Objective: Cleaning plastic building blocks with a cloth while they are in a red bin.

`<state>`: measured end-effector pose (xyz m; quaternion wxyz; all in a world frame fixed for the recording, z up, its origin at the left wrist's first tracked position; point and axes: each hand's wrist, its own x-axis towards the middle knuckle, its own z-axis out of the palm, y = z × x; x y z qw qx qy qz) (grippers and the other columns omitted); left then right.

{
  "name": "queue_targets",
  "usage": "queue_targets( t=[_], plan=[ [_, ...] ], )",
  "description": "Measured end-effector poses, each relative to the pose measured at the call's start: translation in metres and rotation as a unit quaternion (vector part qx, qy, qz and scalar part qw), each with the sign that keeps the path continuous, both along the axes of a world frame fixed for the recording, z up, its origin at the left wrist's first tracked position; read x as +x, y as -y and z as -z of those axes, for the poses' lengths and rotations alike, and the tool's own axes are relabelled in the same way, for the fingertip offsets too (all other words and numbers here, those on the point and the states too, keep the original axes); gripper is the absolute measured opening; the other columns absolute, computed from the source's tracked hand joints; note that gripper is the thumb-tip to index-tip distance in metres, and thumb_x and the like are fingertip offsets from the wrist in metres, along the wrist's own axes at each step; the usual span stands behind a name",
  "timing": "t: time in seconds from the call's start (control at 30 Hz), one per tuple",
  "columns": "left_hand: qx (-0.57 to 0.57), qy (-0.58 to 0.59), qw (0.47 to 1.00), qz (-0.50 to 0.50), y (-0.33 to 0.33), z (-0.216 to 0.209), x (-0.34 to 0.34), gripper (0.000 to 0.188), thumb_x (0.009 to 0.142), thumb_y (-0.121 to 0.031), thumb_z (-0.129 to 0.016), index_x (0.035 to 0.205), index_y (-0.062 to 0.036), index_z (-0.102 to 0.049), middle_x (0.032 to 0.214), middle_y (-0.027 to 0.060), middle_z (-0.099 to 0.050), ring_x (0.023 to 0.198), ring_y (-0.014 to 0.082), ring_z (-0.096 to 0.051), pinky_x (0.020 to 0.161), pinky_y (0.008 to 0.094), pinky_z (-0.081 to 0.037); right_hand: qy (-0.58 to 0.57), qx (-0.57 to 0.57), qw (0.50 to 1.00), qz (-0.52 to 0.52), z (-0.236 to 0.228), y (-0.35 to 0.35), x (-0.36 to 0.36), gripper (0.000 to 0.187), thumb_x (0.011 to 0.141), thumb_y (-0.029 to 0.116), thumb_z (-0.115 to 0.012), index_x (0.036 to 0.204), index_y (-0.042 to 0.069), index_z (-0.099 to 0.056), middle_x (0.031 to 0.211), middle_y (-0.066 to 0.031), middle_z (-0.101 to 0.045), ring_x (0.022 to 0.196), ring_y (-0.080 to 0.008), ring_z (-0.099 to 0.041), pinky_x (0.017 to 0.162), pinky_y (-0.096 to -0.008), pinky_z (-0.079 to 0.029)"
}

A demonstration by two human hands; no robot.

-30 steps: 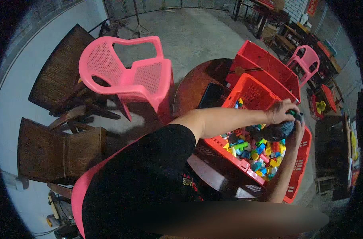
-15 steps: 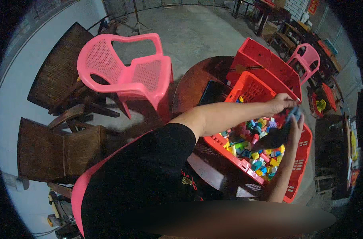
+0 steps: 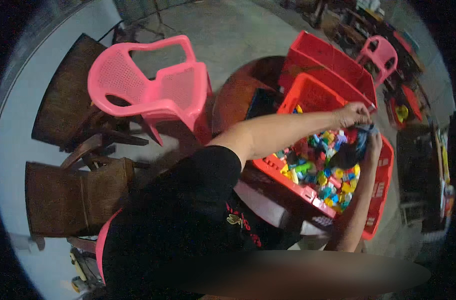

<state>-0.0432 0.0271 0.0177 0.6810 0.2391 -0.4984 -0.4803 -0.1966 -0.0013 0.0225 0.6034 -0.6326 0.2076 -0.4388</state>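
Both my hands meet over the far right part of a red plastic basket [image 3: 308, 195] filled with colourful toy blocks [image 3: 333, 185]. My left hand [image 3: 355, 115] is closed, its fingers pinched together at the top of a small bluish-grey item [image 3: 366, 129]. My right hand [image 3: 374, 145] curls round the same item from just below. Its kind cannot be made out; it is blurred and partly covered by my fingers. A dark patch, perhaps shadow, lies over the blocks beneath my hands.
Behind the basket stands a deep red bin [image 3: 333, 65]. Both are by a round brown table [image 3: 233, 100] bearing a dark flat object [image 3: 260, 102]. A pink plastic chair [image 3: 178, 90] stands left, near brown wooden chairs [image 3: 55, 200]. Another pink chair [image 3: 381, 57] is at the far right.
The view has shifted slightly, so the basket and chairs sit a little higher and further left. My hands stay together on the bluish-grey item, with the fingers slightly repositioned.
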Motion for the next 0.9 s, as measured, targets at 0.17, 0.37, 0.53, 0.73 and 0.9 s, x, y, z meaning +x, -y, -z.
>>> queue_targets(
  t=[0.17, 0.37, 0.53, 0.73, 0.9],
  plan=[
    [-0.221, 0.229, 0.937, -0.146, -0.008, -0.02, 0.007, 0.042, 0.053, -0.005, -0.078, 0.091, -0.008, -0.061, 0.095, 0.0039, -0.058, 0.093, 0.0149, -0.054, 0.084, 0.0298, -0.042, 0.09, 0.115, 0.989, 0.008, 0.004, 0.011, 0.007, 0.026, 0.088, 0.027, -0.048, 0.102, 0.007, -0.054, 0.077, -0.0011, -0.058, 0.062, -0.0107, -0.055, 0.052, -0.0238, -0.044],
    [-0.283, 0.43, 0.812, -0.274, -0.022, -0.03, 0.007, 0.042, 0.055, -0.013, -0.073, 0.095, -0.0128, -0.061, 0.092, 0.0099, -0.056, 0.091, 0.0262, -0.055, 0.081, 0.0325, -0.045, 0.046, 0.225, 0.973, -0.026, -0.005, -0.006, 0.017, 0.027, 0.086, 0.032, -0.05, 0.095, 0.008, -0.056, 0.075, -0.0022, -0.058, 0.063, -0.0128, -0.056, 0.053, -0.0268, -0.047],
    [-0.033, 0.098, 0.991, -0.09, -0.008, -0.002, 0.007, 0.028, 0.075, -0.015, -0.068, 0.097, -0.0032, -0.056, 0.075, 0.0005, -0.058, 0.063, 0.0094, -0.055, 0.053, 0.0223, -0.046, -0.028, 0.107, 0.994, 0.021, -0.009, -0.019, 0.019, 0.029, 0.085, 0.027, -0.053, 0.103, 0.005, -0.051, 0.085, -0.0067, -0.058, 0.072, -0.0144, -0.057, 0.06, -0.0263, -0.047],
    [0.186, 0.037, 0.982, -0.007, -0.008, 0.001, 0.008, 0.024, 0.076, -0.019, -0.068, 0.094, -0.0097, -0.058, 0.078, 0.0007, -0.059, 0.058, 0.0071, -0.052, 0.04, 0.0195, -0.036, -0.259, -0.348, 0.866, 0.25, -0.008, 0.002, -0.001, 0.04, 0.073, 0.008, -0.064, 0.107, 0.005, -0.045, 0.095, -0.0139, -0.058, 0.088, -0.0229, -0.058, 0.074, -0.0337, -0.045],
    [-0.134, 0.299, 0.928, -0.179, -0.01, -0.009, 0.008, 0.032, 0.066, -0.011, -0.073, 0.095, -0.0077, -0.059, 0.085, 0.0023, -0.06, 0.082, 0.0153, -0.058, 0.071, 0.0278, -0.047, -0.256, -0.233, 0.91, 0.228, -0.009, 0.001, -0.003, 0.028, 0.077, 0.009, -0.059, 0.103, 0.003, -0.048, 0.089, -0.0095, -0.06, 0.079, -0.019, -0.059, 0.069, -0.0305, -0.046]
  ],
)
